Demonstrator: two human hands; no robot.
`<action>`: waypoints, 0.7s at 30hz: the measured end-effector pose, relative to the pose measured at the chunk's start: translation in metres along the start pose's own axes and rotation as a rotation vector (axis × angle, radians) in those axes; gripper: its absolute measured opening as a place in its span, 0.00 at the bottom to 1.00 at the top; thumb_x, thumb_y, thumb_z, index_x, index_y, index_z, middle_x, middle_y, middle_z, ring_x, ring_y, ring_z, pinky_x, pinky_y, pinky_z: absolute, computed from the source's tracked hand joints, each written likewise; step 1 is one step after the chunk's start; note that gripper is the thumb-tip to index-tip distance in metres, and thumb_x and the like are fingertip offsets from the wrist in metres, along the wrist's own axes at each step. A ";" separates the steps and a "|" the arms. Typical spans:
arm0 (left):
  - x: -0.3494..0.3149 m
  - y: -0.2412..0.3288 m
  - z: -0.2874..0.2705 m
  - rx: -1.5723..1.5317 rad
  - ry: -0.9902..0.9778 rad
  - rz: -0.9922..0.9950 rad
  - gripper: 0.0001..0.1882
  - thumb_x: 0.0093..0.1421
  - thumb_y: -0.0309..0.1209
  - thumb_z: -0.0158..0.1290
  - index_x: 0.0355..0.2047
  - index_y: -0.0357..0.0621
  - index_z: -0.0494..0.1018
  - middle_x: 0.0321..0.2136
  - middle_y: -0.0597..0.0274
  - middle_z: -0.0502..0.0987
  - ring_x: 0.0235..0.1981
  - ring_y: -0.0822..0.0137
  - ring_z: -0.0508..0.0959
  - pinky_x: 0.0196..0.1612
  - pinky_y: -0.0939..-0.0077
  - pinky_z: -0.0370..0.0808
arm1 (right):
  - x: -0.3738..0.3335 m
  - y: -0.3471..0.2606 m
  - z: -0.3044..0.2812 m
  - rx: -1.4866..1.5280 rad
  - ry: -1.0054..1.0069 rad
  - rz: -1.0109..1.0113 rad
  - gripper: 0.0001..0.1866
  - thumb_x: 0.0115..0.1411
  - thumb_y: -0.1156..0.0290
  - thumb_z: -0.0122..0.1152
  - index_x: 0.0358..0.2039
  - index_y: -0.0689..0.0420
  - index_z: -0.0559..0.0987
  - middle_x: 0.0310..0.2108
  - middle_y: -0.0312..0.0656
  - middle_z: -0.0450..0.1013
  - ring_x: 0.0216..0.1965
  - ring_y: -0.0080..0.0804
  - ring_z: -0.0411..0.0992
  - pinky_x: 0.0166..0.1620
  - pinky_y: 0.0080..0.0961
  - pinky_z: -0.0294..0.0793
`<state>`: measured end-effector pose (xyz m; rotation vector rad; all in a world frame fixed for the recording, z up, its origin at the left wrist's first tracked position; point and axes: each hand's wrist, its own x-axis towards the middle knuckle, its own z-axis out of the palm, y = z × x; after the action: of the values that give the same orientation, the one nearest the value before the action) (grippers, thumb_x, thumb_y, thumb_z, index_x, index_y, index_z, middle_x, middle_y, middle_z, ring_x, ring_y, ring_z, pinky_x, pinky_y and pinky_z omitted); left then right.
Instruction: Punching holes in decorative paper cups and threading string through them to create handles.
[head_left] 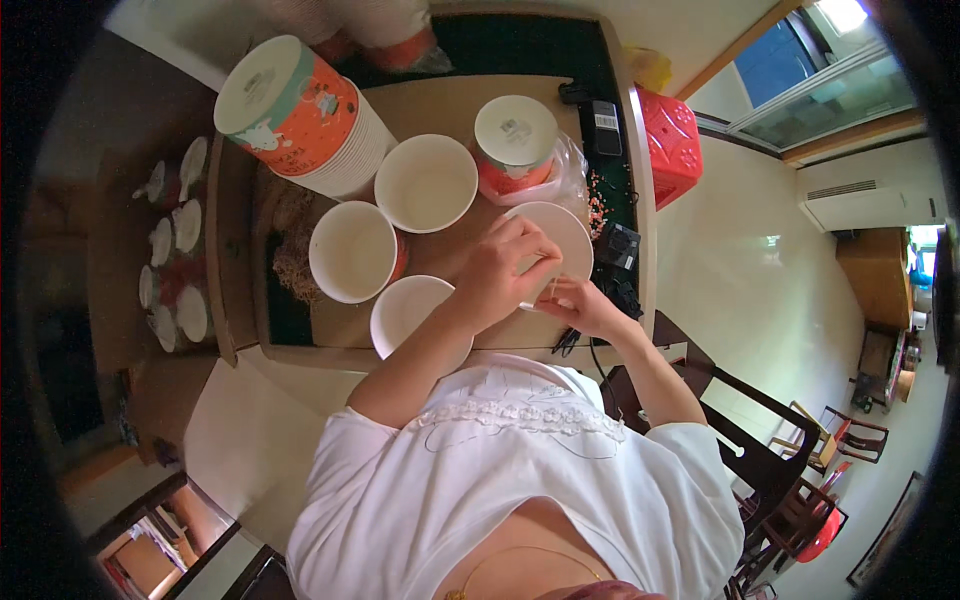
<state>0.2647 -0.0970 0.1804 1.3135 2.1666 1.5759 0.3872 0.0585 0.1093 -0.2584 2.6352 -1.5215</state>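
My left hand (508, 265) reaches over a white paper tub (572, 232), its fingers curled and their tips drawn together. Close beside it, at the tub's near edge, my right hand (585, 306) has thumb and fingers pinched. Whatever the fingertips hold is too small to make out. Three open tubs stand to the left: one farther back (427, 185), one at the left (352, 252), and one nearer (412, 310), partly covered by my left forearm.
A tall stack of orange-printed tubs (300, 115) lies upside down at the back left. Another upturned tub (515, 130) sits in clear plastic. Small beads (597, 205), black devices (618, 245) and cables line the right edge. Beyond is a red plastic stool (668, 145).
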 end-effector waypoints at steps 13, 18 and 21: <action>-0.079 -0.041 0.059 0.173 -0.138 -0.262 0.06 0.52 0.32 0.55 0.31 0.47 0.73 0.32 0.59 0.71 0.31 0.56 0.76 0.31 0.62 0.73 | -0.002 -0.027 0.013 0.765 0.381 0.346 0.16 0.66 0.63 0.43 0.30 0.61 0.73 0.24 0.32 0.66 0.25 0.16 0.61 0.30 0.14 0.61; -0.078 -0.051 0.070 0.350 -0.435 -0.278 0.07 0.52 0.35 0.54 0.28 0.49 0.76 0.27 0.61 0.75 0.29 0.59 0.77 0.31 0.66 0.75 | -0.008 -0.054 -0.015 0.968 0.596 0.360 0.16 0.66 0.62 0.41 0.32 0.60 0.73 0.24 0.34 0.68 0.27 0.18 0.66 0.31 0.14 0.63; -0.077 -0.051 0.064 0.313 -0.361 -0.267 0.05 0.52 0.33 0.54 0.27 0.49 0.77 0.25 0.60 0.75 0.27 0.58 0.77 0.31 0.66 0.75 | -0.015 -0.061 -0.043 0.999 0.776 0.247 0.16 0.66 0.63 0.41 0.35 0.62 0.73 0.23 0.36 0.68 0.25 0.19 0.65 0.29 0.15 0.62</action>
<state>0.3199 -0.1111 0.0838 1.2068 2.2907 0.8535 0.4017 0.0682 0.1839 0.8269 1.7198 -2.9379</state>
